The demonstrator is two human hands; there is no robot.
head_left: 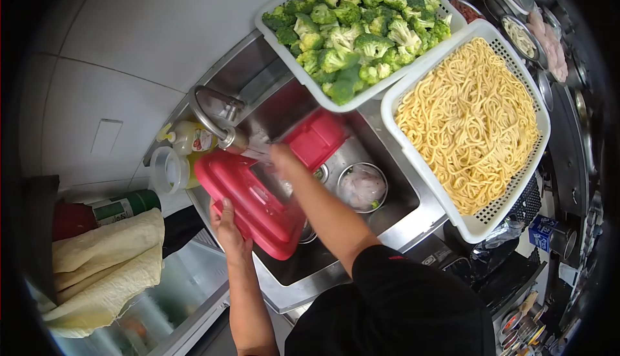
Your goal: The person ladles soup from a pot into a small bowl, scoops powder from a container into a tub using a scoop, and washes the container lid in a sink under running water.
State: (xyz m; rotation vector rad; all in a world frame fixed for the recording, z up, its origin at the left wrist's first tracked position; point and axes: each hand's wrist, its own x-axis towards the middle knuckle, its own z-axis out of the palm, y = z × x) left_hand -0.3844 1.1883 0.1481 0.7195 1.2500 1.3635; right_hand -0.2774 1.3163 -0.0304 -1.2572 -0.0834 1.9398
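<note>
My left hand [231, 232] grips the near left edge of a red plastic lid [271, 223], thumb on top, and holds it tilted over the sink. My right hand [284, 162] is over the lid's far side, close to the faucet head [233, 140]. Motion smears its fingers, and I cannot make out whether they hold anything. Beyond it, a red plastic tub [316, 138] lies in the sink [407, 201]. A round metal bowl [361, 188] with something pale in it rests on the sink bottom. Other metal bowls are partly hidden under the lid and my right arm.
A white basket of broccoli [361, 30] and a white basket of noodles [475, 123] border the sink's far and right sides. Bottles [194, 138] and a clear tub [169, 170] stand left of the faucet. A beige cloth [106, 269] hangs at left.
</note>
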